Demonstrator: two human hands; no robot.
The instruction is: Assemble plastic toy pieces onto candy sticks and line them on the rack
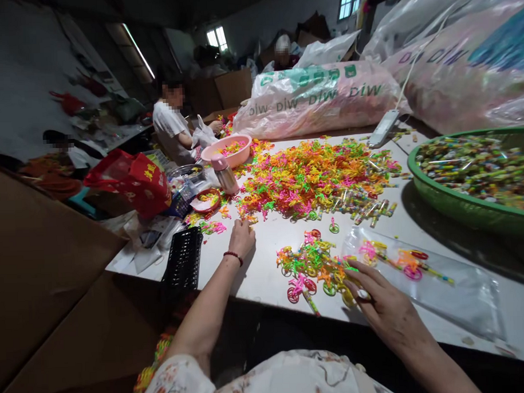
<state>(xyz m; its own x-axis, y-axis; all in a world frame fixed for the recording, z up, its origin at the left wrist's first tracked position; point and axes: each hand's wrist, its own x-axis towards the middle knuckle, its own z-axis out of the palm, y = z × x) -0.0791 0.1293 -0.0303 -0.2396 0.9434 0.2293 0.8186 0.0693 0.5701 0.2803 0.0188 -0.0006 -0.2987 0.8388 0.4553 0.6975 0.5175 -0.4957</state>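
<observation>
My left hand, with a dark red bead bracelet at its wrist, rests by the near left edge of a large heap of colourful small plastic toys. Its fingers are curled together; what they hold, if anything, is hidden. My right hand reaches over a smaller pile of wheeled plastic toys near the table's front edge. Its fingers are stretched out and touch the pile's right side. Beneath and beyond that hand lie clear plastic bags with a few toys and candy-filled tubes on top.
A green basin full of small wrapped tubes stands at right. A black basket, a pink-capped bottle and a pink basin are at left. Large stuffed sacks line the back. A co-worker sits beyond the table; cardboard borders the left.
</observation>
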